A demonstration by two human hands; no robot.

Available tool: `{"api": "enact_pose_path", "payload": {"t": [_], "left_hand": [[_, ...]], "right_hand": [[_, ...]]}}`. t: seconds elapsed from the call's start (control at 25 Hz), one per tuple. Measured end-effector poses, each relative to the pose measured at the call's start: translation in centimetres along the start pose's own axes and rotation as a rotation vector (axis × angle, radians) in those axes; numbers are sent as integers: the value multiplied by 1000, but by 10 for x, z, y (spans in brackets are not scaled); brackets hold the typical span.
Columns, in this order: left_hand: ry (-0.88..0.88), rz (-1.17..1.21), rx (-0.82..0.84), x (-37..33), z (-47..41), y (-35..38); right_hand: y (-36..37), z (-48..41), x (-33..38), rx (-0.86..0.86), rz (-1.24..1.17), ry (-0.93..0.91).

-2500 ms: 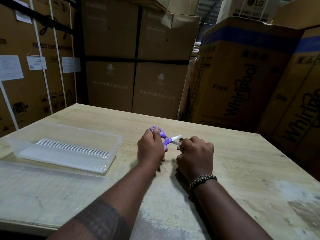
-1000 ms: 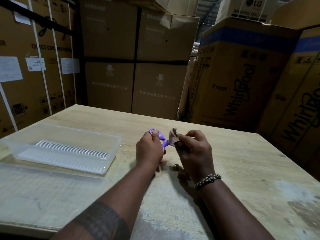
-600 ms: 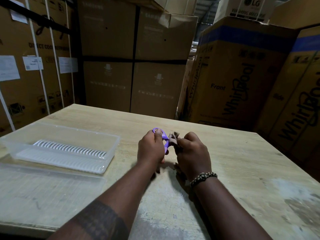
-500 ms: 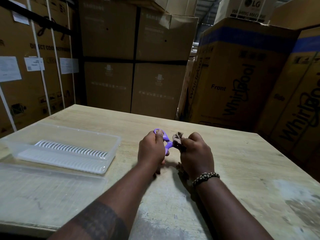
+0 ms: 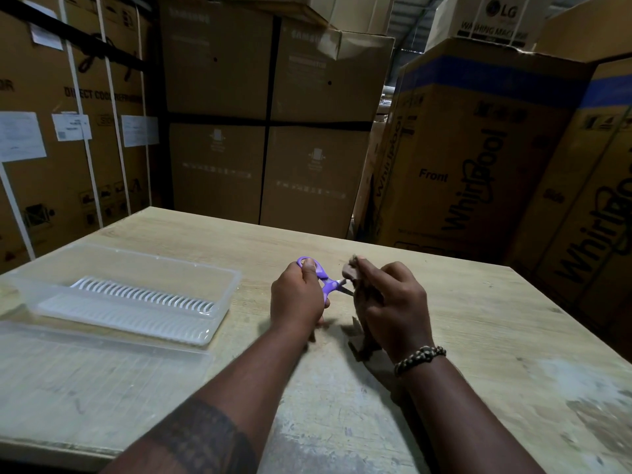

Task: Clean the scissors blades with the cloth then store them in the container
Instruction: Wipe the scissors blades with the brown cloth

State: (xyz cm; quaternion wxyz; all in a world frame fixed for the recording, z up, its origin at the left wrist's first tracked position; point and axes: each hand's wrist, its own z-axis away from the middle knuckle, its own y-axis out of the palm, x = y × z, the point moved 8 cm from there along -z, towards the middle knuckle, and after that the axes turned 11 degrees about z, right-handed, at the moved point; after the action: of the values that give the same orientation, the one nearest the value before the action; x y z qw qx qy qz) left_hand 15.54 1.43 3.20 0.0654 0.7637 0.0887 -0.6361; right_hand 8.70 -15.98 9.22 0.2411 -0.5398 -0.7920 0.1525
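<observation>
My left hand (image 5: 298, 295) grips the purple handles of small scissors (image 5: 325, 280) just above the middle of the wooden table (image 5: 478, 319). The blades point right and are slightly apart; most of their length is hidden in a brownish cloth (image 5: 350, 268). My right hand (image 5: 390, 306) pinches that cloth around the blades, and more cloth hangs below the hand down to the tabletop. A clear plastic container (image 5: 225, 289) with a white ribbed insert stands open to the left of my hands.
The container's clear lid (image 5: 102, 367) lies flat at the near left of the table. Tall cardboard appliance boxes (image 5: 478, 159) stand close behind and to both sides of the table. A pale worn patch marks the table's right side.
The cloth went from beside the bare blades to wrapped over them. My right hand has since slid a little to the right along the blades and lifted slightly. The left hand stays put.
</observation>
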Motion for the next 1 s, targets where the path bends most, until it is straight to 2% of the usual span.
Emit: {"api": "enact_pose_path", "payload": {"t": [0.2,0.36,0.48,0.76,1.0], "left_hand": [[45,-22,14,1,-5,4],[55,7,58,-3,-1,9],[71,0,59,-7,4,7],[22,101,70,-8,8,4],[42,141,57,-12,8,0]], "right_hand": [[30,9,18,159,60,-107],[26,6,16,123,243,-57],[24,5,11,159,337,-12],[16,5,-27,282,396,246],[7,9,-54,350,303,526]]}}
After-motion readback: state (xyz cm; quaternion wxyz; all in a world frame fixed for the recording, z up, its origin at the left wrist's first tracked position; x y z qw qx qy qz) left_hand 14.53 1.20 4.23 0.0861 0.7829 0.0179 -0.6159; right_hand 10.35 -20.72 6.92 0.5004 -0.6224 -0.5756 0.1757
